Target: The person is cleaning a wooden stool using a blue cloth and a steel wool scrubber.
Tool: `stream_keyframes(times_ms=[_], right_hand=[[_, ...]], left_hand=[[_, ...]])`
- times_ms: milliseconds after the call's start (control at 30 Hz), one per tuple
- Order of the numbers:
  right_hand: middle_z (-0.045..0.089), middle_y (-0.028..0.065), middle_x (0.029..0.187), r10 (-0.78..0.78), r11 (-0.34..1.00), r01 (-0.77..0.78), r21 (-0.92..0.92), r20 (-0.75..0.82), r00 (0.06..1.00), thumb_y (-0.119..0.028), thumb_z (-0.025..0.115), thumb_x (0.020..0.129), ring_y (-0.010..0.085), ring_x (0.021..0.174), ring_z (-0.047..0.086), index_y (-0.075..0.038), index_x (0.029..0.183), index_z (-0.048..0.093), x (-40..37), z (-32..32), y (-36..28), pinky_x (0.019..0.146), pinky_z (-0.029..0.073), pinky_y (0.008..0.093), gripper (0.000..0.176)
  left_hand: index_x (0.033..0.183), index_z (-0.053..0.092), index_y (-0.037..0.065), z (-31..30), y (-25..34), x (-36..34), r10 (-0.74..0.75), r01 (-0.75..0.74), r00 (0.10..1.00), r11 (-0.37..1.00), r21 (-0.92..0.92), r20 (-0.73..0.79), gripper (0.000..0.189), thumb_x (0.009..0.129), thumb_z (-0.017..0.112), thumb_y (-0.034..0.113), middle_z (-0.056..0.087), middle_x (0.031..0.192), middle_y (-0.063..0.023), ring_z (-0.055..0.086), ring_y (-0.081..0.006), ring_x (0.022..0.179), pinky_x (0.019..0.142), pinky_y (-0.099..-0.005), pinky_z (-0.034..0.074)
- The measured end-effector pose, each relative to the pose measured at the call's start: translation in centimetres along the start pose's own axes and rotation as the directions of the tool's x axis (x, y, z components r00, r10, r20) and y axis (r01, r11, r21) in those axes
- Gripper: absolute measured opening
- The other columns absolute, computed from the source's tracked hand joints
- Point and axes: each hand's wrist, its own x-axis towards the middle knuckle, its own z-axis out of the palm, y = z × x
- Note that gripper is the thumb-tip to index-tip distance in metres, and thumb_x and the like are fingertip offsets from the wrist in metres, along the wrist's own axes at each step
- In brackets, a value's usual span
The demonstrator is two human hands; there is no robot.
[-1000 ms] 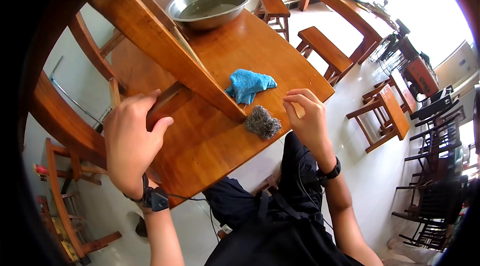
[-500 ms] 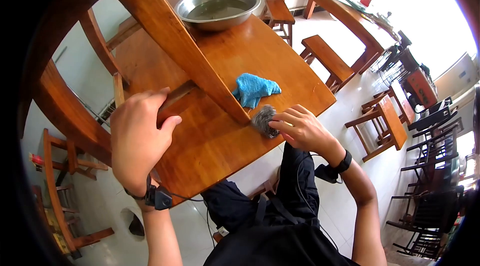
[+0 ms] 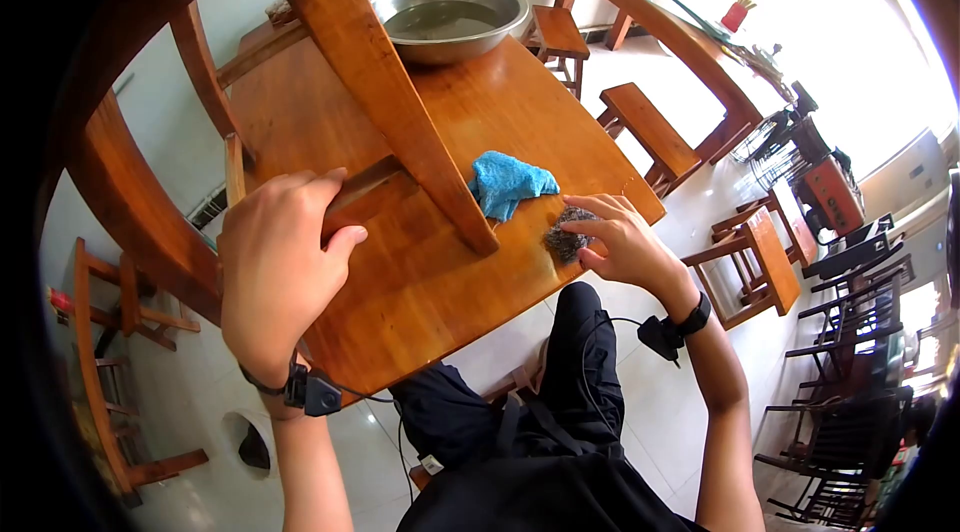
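My left hand [image 3: 285,267] is wrapped round a crossbar of an upturned wooden stool [image 3: 385,82] that rests on the brown wooden table [image 3: 540,112]. Its thumb shows on the near side; the other fingertips are partly hidden. Near the table's front right edge, my right hand [image 3: 620,240] has its fingers over a grey steel wool scrubber [image 3: 568,235] on the tabletop, touching it. A crumpled blue cloth [image 3: 508,184] lies just left of the scrubber, beside the end of the stool leg.
Two metal basins stand at the table's back, the nearer basin [image 3: 450,17] holding murky water. Wooden stools [image 3: 650,132] stand on the floor at the right, with dark chairs [image 3: 850,432] farther off. A glass-topped table [image 3: 660,2] is behind.
My right hand and the scrubber have moved right, away from the stool leg's end. Its fingers are more spread. My left hand keeps its hold; the view has shifted slightly.
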Motion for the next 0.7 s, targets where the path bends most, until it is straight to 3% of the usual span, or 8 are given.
stream_keyframes(times_ms=[133, 200, 367, 433, 500, 567, 633, 700], right_hand=[[0.070, 0.0100, 0.128, 0.053, 0.994, -0.066, 0.089, 0.140, 0.989, -0.008, 0.075, 0.077, 0.0314, 0.123, 0.062, -0.006, 0.119, 0.074, 0.3, 0.2, 0.7, 0.110, 0.044, 0.0458, 0.043], [0.071, 0.0080, 0.125, 0.141, 0.990, -0.142, -0.015, 0.266, 0.953, -0.007, 0.075, 0.075, 0.0279, 0.122, 0.063, -0.006, 0.112, 0.073, 1.2, -0.9, -0.1, 0.107, 0.044, 0.0430, 0.038], [0.074, 0.0079, 0.107, -0.126, 0.992, 0.126, 0.008, -0.030, 0.992, -0.006, 0.076, 0.072, 0.0292, 0.105, 0.068, -0.006, 0.106, 0.071, 1.6, 0.9, 0.7, 0.101, 0.046, 0.0414, 0.035], [0.075, 0.0102, 0.103, -0.002, 0.991, -0.006, 0.133, 0.054, 0.999, -0.007, 0.076, 0.071, 0.0310, 0.103, 0.069, -0.006, 0.108, 0.070, 1.6, 0.6, 0.6, 0.102, 0.046, 0.0428, 0.037], [0.074, 0.0129, 0.103, 0.055, 0.997, -0.059, 0.052, 0.075, 0.996, -0.007, 0.077, 0.075, 0.0278, 0.105, 0.070, -0.004, 0.108, 0.069, 2.1, -0.1, -2.1, 0.099, 0.050, 0.0407, 0.034], [0.073, 0.0162, 0.092, 0.232, 0.833, -0.106, 0.543, -0.170, 0.958, -0.005, 0.076, 0.077, 0.0266, 0.101, 0.072, -0.003, 0.106, 0.068, 2.9, 0.5, -4.7, 0.097, 0.053, 0.0378, 0.030], [0.074, 0.0152, 0.102, 0.210, 0.773, -0.046, 0.633, -0.187, 0.960, -0.002, 0.075, 0.085, 0.0226, 0.108, 0.071, -0.001, 0.114, 0.064, 3.4, 1.8, -5.8, 0.096, 0.054, 0.0351, 0.031], [0.070, 0.0143, 0.120, 0.365, 0.273, 0.003, 0.962, -0.106, 0.925, -0.002, 0.072, 0.093, 0.0215, 0.111, 0.069, 0.002, 0.127, 0.057, 4.0, 2.6, -7.5, 0.099, 0.054, 0.0368, 0.037]], left_hand=[[0.116, 0.073, 0.001, -0.2, 0.2, 0.0, -0.006, 0.006, 1.000, 1.000, 0.001, -0.006, 0.041, 0.079, 0.083, 0.017, 0.073, 0.100, -0.0171, 0.069, -0.0357, 0.096, 0.084, -0.0439, 0.054], [0.114, 0.073, 0.001, -0.3, 0.5, -0.1, -0.017, 0.017, 1.000, 1.000, 0.000, -0.006, 0.039, 0.080, 0.083, 0.017, 0.072, 0.100, -0.0169, 0.069, -0.0358, 0.097, 0.084, -0.0443, 0.054], [0.103, 0.072, 0.000, -0.2, 0.3, 0.1, 0.017, -0.018, 1.000, 0.998, -0.057, -0.022, 0.029, 0.081, 0.081, 0.016, 0.071, 0.093, -0.0173, 0.069, -0.0366, 0.093, 0.081, -0.0457, 0.054], [0.100, 0.072, 0.000, -1.0, 0.5, 0.2, -0.003, 0.003, 1.000, 1.000, -0.027, 0.020, 0.027, 0.080, 0.081, 0.016, 0.070, 0.090, -0.0176, 0.068, -0.0363, 0.091, 0.080, -0.0456, 0.054], [0.097, 0.071, 0.000, -0.6, 0.4, 0.1, 0.014, -0.014, 1.000, 0.998, -0.054, 0.007, 0.025, 0.080, 0.081, 0.015, 0.069, 0.088, -0.0176, 0.068, -0.0366, 0.090, 0.080, -0.0458, 0.054], [0.104, 0.073, -0.001, -0.5, 0.4, 0.1, -0.005, 0.007, 1.000, 0.998, -0.056, 0.024, 0.032, 0.079, 0.082, 0.016, 0.071, 0.094, -0.0192, 0.069, -0.0374, 0.093, 0.083, -0.0449, 0.054], [0.111, 0.074, -0.002, -0.6, 0.4, 0.2, -0.027, 0.029, 0.999, 0.999, -0.040, 0.041, 0.039, 0.078, 0.084, 0.016, 0.073, 0.101, -0.0208, 0.070, -0.0382, 0.095, 0.087, -0.0440, 0.055], [0.112, 0.074, -0.002, -0.7, 0.4, 0.2, -0.026, 0.028, 0.998, 0.998, -0.048, 0.054, 0.039, 0.078, 0.084, 0.016, 0.073, 0.101, -0.0208, 0.070, -0.0380, 0.096, 0.087, -0.0437, 0.055]])
